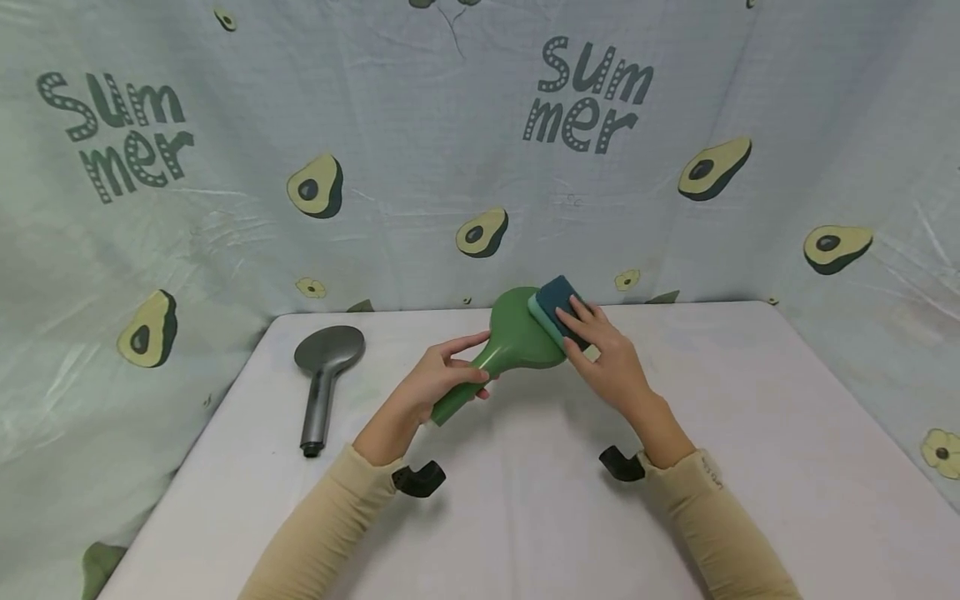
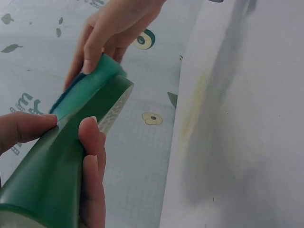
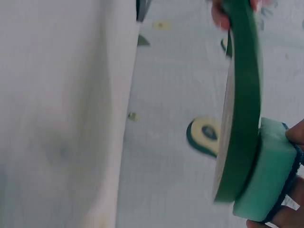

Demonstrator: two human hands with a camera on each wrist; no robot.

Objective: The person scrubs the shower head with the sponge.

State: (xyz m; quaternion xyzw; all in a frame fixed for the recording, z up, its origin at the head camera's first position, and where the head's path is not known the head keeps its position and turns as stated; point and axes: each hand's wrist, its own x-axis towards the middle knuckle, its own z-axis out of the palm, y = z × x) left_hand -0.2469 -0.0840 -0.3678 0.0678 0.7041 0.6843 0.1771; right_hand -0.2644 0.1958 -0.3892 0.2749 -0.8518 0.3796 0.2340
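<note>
A green shower head [image 1: 517,329] is held above the table, its smooth back turned up in the head view. My left hand [image 1: 448,375] grips its handle, thumb on one side and fingers on the other. Its pale nozzle face [image 2: 114,113] shows at a slant in the left wrist view. With thumb and fingers, my right hand [image 1: 611,358] holds a two-layer sponge [image 1: 561,310] by its dark blue side. The sponge's light green layer [image 3: 268,173] lies against the back of the shower head near the rim.
A grey shower head [image 1: 328,358] lies at the left of the white table [image 1: 525,500], handle toward me. Behind the table's far edge hangs a curtain [image 1: 405,167] printed with avocados. Black curved pieces [image 1: 420,479] sit at both wrists.
</note>
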